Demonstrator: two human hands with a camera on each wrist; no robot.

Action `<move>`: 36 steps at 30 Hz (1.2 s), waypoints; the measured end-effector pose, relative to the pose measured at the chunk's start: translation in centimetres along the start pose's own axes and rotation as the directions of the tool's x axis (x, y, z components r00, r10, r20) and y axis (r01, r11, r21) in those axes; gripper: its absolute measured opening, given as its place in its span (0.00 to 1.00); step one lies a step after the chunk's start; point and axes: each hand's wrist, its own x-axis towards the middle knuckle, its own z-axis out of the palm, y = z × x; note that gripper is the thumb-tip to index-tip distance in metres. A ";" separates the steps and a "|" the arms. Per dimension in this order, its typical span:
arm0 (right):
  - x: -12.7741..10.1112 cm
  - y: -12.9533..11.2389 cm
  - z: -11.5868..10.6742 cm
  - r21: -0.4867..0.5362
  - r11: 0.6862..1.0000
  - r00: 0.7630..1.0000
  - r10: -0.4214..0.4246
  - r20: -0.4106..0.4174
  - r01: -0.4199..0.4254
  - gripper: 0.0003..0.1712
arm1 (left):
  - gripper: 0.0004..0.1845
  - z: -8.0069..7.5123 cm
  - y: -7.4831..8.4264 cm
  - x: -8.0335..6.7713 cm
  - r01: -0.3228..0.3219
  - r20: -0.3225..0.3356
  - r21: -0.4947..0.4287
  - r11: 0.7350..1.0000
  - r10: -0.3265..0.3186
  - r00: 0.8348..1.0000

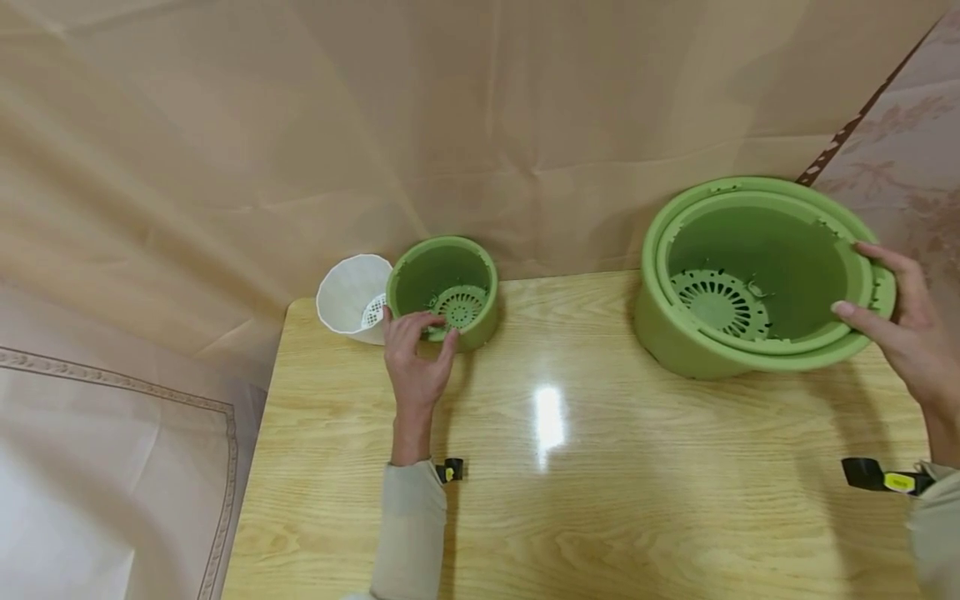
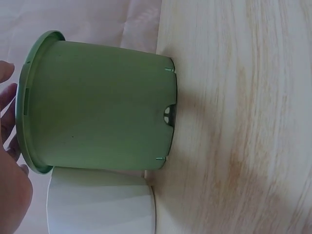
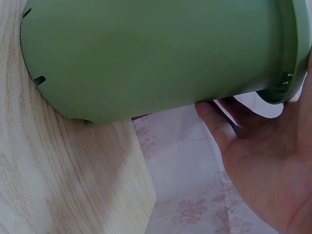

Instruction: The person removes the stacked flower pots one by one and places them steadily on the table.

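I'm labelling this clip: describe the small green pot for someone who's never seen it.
On the wooden table, follow the far edge toward its left end. There the small green pot stands beside the white pot, the left hand at its near rim. Colour separates it from the white pot, smaller size from the big green pot.

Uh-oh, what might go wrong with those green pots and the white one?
The small green pot sits right beside the white pot, so if the left hand at its rim nudges it, the white pot might get bumped. That one stands near the back-left corner of the table, so it could even fall off.

The right hand holds the big green pot at just one side of the rim, so a pull might tip it.
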 end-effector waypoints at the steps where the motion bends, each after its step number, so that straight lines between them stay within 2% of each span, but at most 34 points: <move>1: 0.1 0.0 0.0 0.038 0.999 1.000 -0.009 0.000 0.009 0.41 | 0.12 0.0 0.0 0.1 -0.001 0.000 -0.007 1.000 0.001 1.000; 3: 0.2 0.1 0.1 0.086 0.996 1.000 -0.020 -0.001 0.020 0.41 | 0.13 0.1 0.1 0.2 -0.011 -0.009 -0.014 1.000 0.011 1.000; 11: 0.1 0.1 0.1 0.021 0.999 1.000 -0.027 -0.007 0.027 0.41 | 0.16 1.0 0.7 0.7 -0.068 -0.050 -0.145 0.987 0.062 0.997; 14: -0.1 0.0 0.2 -0.062 0.998 0.999 -0.029 -0.021 0.027 0.42 | 0.18 1.3 1.4 0.9 -0.065 -0.028 -0.169 0.983 0.061 0.998; 17: -0.2 -0.2 0.3 -0.215 0.976 0.999 -0.022 -0.027 0.016 0.42 | 0.20 1.7 2.0 1.0 -0.061 0.004 -0.178 0.982 0.063 0.998; 20: -0.1 -0.2 0.4 -0.217 0.976 0.999 -0.027 -0.020 0.022 0.43 | 0.22 2.1 2.3 1.2 -0.063 0.043 -0.185 0.981 0.072 0.996; 24: 0.1 -0.1 0.5 -0.132 0.991 1.000 -0.027 -0.010 0.025 0.43 | 0.27 2.6 2.8 1.3 -0.063 0.081 -0.211 0.975 0.082 0.993; 29: -0.1 -0.1 0.4 -0.240 0.971 1.000 -0.006 -0.024 0.001 0.42 | 0.27 3.2 3.6 1.5 -0.077 0.096 -0.230 0.970 0.101 0.990; 33: -0.2 -0.1 0.4 -0.275 0.961 0.999 -0.006 -0.039 -0.004 0.42 | 0.26 3.6 4.3 1.8 -0.095 0.118 -0.240 0.966 0.126 0.985; 36: -0.3 -0.1 0.4 -0.300 0.954 0.999 -0.002 -0.045 -0.012 0.42 | 0.26 3.9 5.0 1.9 -0.106 0.158 -0.249 0.963 0.148 0.976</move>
